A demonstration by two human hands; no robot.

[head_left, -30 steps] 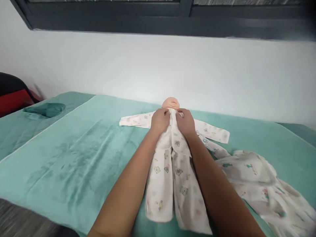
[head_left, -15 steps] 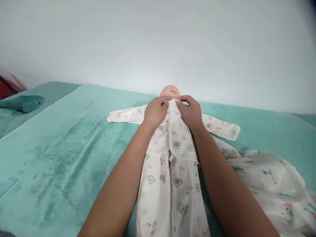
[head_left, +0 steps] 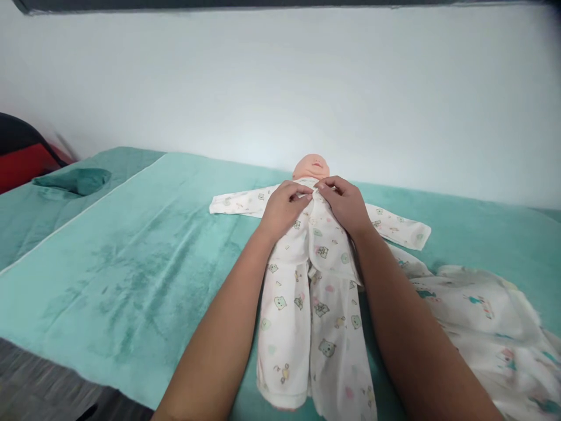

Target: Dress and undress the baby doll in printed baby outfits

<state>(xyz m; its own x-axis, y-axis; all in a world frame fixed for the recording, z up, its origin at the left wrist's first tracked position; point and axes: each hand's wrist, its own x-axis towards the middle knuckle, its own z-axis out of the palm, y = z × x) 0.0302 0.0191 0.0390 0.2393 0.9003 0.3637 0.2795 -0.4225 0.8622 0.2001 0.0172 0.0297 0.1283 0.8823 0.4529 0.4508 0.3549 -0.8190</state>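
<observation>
A baby doll lies on its back with its head toward the wall. It wears a white long-sleeved baby top printed with small bears, and matching trousers. Both sleeves spread out to the sides. My left hand pinches the front edge of the top at the upper chest, thumb and forefinger together. Close beside it, my right hand grips the other front edge just under the neck. My fingertips almost meet at the opening, and whatever fastener lies between them is hidden.
A teal velvety cover spreads under the doll. To the right lies a crumpled white printed cloth. A teal pillow-like fold and a red and black object are at the left. Behind stands a pale wall; grey floor shows at lower left.
The view has tilted and shifted, so the trouser leg ends and the floor now show. My hands have moved slightly down from the doll's neck to the upper chest, still pinching the top.
</observation>
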